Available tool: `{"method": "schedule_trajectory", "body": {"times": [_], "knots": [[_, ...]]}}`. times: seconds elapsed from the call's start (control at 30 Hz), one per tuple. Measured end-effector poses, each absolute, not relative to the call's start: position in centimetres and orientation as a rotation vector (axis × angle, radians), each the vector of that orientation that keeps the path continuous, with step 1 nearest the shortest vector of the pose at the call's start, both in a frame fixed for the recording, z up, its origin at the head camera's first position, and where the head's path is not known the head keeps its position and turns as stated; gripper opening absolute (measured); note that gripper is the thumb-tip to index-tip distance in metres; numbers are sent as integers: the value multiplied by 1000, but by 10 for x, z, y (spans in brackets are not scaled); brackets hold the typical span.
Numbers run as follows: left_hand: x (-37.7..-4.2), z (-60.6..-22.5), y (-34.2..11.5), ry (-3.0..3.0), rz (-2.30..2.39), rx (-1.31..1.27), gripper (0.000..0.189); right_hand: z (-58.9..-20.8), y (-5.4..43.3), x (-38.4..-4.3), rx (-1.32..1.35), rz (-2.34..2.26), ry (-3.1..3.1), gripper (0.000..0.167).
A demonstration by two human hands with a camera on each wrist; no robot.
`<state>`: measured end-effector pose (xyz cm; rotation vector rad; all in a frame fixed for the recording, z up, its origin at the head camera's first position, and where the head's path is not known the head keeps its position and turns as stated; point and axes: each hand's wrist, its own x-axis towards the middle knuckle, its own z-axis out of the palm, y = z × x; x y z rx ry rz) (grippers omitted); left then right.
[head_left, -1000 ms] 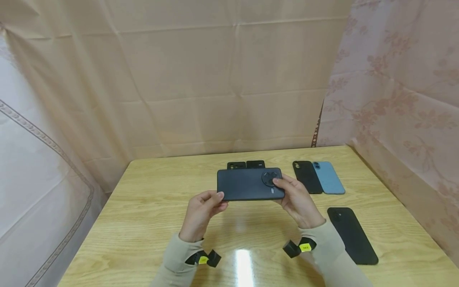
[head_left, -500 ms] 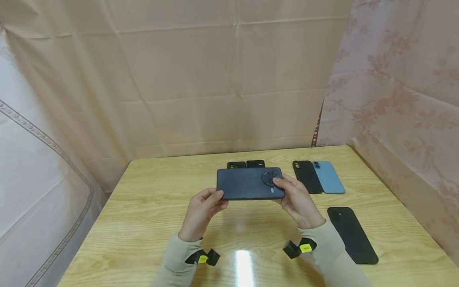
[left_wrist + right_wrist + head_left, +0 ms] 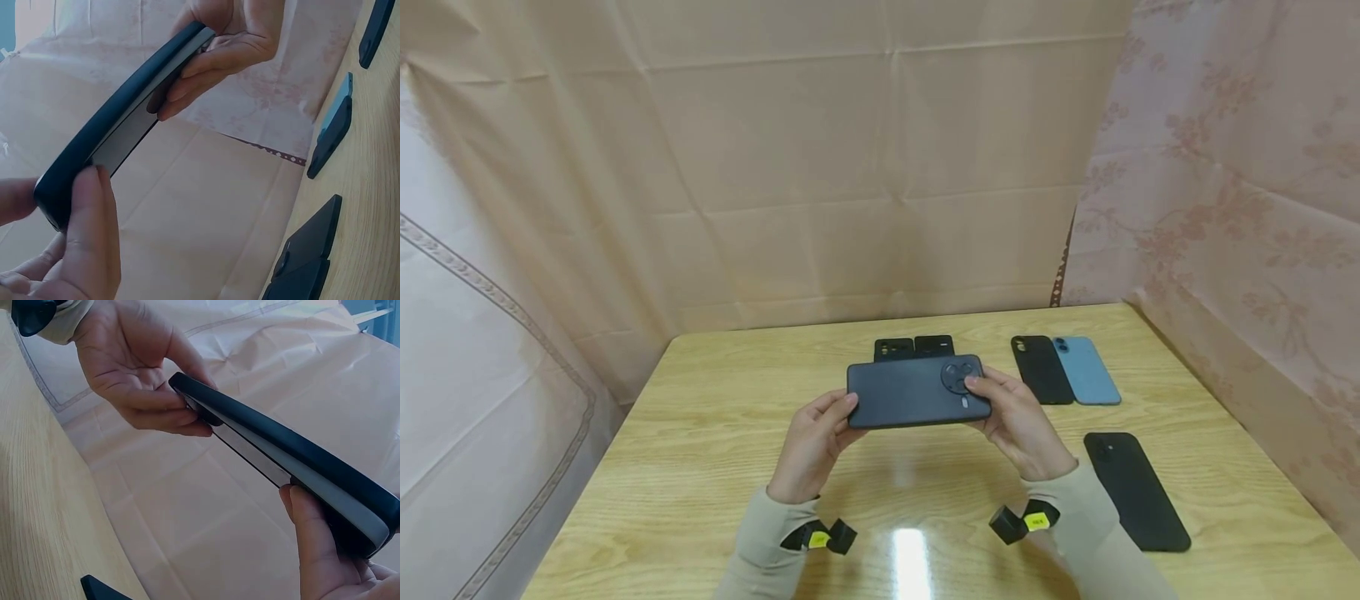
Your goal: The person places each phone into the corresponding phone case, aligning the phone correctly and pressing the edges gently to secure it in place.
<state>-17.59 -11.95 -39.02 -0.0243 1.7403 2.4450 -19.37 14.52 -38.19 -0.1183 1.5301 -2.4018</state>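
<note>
Both hands hold a phone in a dark blue case sideways above the table, its back with the round camera ring facing the head camera. My left hand pinches the lower left end, thumb on the back and fingers beneath. At the other end my right hand grips, its thumb on the camera ring. The wrist views show the phone's silvery side along the dark case. Fingertips lie against the screen side in the left wrist view, where the phone looks pale; whether the case is fully seated I cannot tell.
Two small dark items lie behind the held phone, partly covered by it. At the back right a black phone case lies beside a light blue phone. A larger black phone or case lies near my right sleeve.
The phone in its case has shifted slightly left and down in the head view, both hands moving with it. My left thumb sits a little higher on its end. The things on the table have stayed put.
</note>
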Motion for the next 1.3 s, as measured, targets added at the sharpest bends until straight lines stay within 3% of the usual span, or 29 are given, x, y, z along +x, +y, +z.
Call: {"method": "schedule_trajectory", "body": {"times": [0.7, 0.97, 1.3], "knots": [[-172, -385, -118, 1757, 2518, -123, 21, -384, 147, -195, -240, -2300, 1555, 56], [-172, -383, -120, 1771, 2558, -112, 13, -384, 150, -195, -339, -2251, 1547, 21], [-174, -382, -122, 1749, 2622, -176, 14, -381, 151, -194, -353, -2178, 1624, 28]]}}
